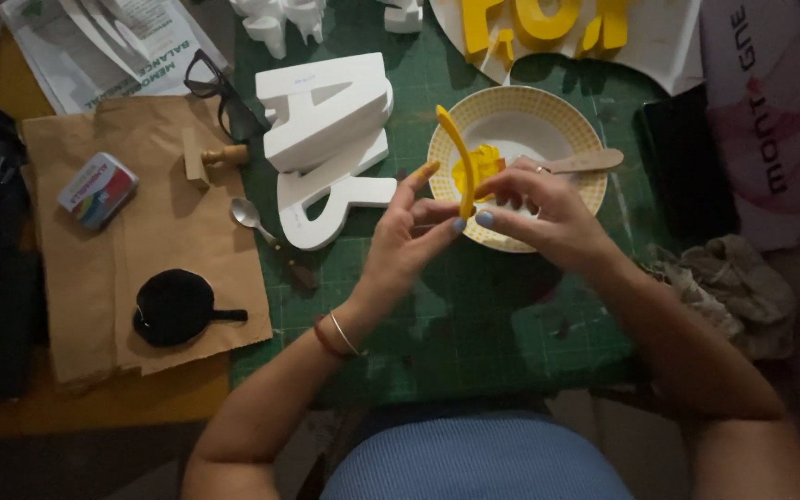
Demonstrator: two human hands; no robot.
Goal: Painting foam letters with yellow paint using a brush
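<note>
- A curved yellow piece (456, 157), thin and coated in yellow paint, stands nearly upright above the near rim of the bowl (585, 130), pinched at its lower end between both hands.
- The left hand (406, 243) is closed on the piece's lower end, thumb and fingers pressed to it and the paint-tipped forefinger raised alongside (likely to keep wet paint off the rest of the hand).
- The right hand (539, 211) grips the same lower end from the other side, fingers curled narrow; it seems held over the bowl so drips fall inside.
- A blob of yellow paint (485, 163) sits in the bowl, with a wooden spatula (587, 161) resting across the rim.
- Left of the bowl, white block letters (331, 139) lie stacked on the green cutting mat (474, 324) that covers the bench, beside a spoon (249, 215).
- Further left, brown paper (85, 268) carries a black glossy puddle (176, 307), a small box (97, 191) and a wooden-handled tool (210, 156); glasses (219, 93) lie above.
- Yellow letters (548, 23) at the top are cut off by the frame; the crumpled rag (733, 282) and the dark shapes at far left are hard to make out.
</note>
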